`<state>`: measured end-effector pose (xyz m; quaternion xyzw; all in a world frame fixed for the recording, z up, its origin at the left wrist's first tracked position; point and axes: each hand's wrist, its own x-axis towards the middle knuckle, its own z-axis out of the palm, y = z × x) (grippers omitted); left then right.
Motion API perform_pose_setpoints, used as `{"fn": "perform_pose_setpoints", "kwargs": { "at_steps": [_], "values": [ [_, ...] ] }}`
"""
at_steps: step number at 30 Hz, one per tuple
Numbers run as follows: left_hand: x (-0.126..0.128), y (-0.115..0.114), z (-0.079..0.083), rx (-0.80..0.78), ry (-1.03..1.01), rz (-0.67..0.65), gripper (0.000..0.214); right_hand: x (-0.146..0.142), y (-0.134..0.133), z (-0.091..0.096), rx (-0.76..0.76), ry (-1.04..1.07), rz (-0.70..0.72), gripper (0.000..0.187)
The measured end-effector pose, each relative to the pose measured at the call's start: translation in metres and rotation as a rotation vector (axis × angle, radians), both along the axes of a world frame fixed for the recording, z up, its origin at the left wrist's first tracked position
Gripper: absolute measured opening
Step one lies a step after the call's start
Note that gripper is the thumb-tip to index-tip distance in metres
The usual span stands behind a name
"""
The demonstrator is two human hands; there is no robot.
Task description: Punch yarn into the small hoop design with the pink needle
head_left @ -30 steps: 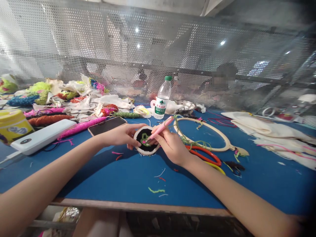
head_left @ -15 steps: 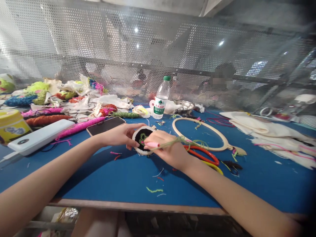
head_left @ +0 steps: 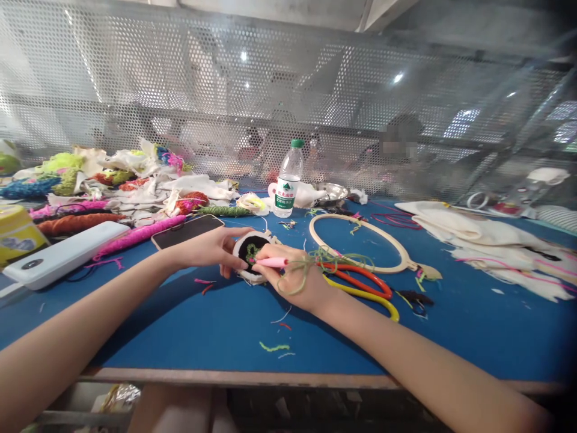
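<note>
A small round white hoop with black cloth and green stitching (head_left: 247, 252) rests on the blue table (head_left: 189, 325). My left hand (head_left: 211, 248) grips its left rim with closed fingers. My right hand (head_left: 293, 278) holds a pink punch needle (head_left: 270, 262) lying almost flat, its tip at the black cloth. Olive-green yarn (head_left: 311, 267) loops from the needle over the back of my right hand and trails off to the right.
A large wooden hoop (head_left: 360, 243), red and yellow scissors (head_left: 365, 285), a water bottle (head_left: 285, 180), a phone (head_left: 187, 231), a white power bank (head_left: 58, 257), a yarn and cloth heap (head_left: 112, 180), white cloth (head_left: 487, 240) and a mesh screen (head_left: 288, 108) with a person behind it.
My right hand has tipped the pink needle from pointing up and right to lying flat over the small hoop. The green yarn now drapes across that hand. The left hand keeps its hold.
</note>
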<state>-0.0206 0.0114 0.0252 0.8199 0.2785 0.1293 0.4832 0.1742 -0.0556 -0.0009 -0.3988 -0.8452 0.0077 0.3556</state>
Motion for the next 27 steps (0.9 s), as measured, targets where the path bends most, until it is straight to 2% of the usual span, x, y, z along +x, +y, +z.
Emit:
{"fn": "perform_pose_setpoints", "kwargs": {
  "at_steps": [6,8,11,17,22,27],
  "values": [
    [0.002,-0.005,0.006,-0.005,0.044,0.028,0.075,0.004,0.006,-0.005,0.085,-0.149,0.102,0.013],
    [0.003,-0.005,0.006,-0.017,0.038,0.020,0.075,0.004,0.009,-0.007,0.070,-0.167,0.099,0.013],
    [0.004,-0.004,0.004,-0.038,-0.010,-0.026,0.076,0.003,0.014,-0.006,-0.016,-0.112,0.073,0.009],
    [0.002,0.000,0.001,-0.068,-0.038,-0.064,0.075,0.006,0.013,0.000,-0.114,0.078,0.137,0.013],
    [0.004,-0.003,0.003,-0.079,-0.047,-0.057,0.071,0.010,0.011,0.001,-0.186,0.093,0.004,0.023],
    [0.005,-0.004,0.003,-0.079,-0.060,-0.057,0.069,0.011,0.010,-0.003,-0.205,0.192,0.017,0.021]
  ]
}}
